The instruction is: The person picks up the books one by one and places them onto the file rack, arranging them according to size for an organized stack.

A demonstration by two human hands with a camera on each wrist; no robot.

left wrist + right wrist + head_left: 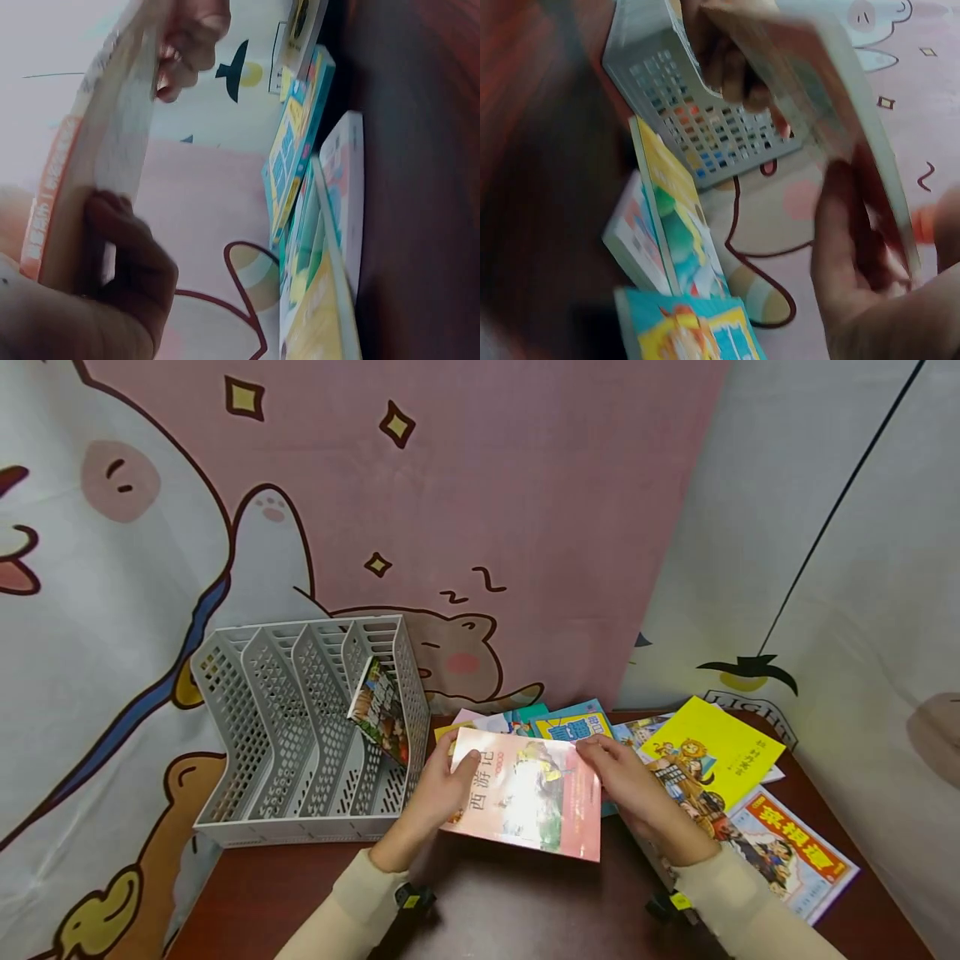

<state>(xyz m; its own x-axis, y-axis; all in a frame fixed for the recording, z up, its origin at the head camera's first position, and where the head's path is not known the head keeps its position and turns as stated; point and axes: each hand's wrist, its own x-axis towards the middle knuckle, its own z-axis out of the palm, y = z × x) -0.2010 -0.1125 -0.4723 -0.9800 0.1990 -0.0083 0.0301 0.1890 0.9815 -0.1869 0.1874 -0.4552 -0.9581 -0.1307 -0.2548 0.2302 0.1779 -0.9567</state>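
Observation:
A pink book (525,793) with a shiny cover is held up over the table, its printed title running sideways. My left hand (444,781) grips its left edge, thumb on the cover and fingers curled behind. On the opposite edge, my right hand (626,777) pinches the upper right corner. In the left wrist view the book (112,142) appears edge-on, with the left hand (127,277) around its near end. From the right wrist, the right hand (855,255) shows with its fingers against one face of the book (817,82).
To the left stands a grey divided file rack (300,827); a dark-covered book (381,710) leans in its right-hand slot. Behind the hands lie several books, one of them blue and yellow (573,725). A yellow book (720,747) and a comic-style book (795,852) lie at right on the brown table (510,910).

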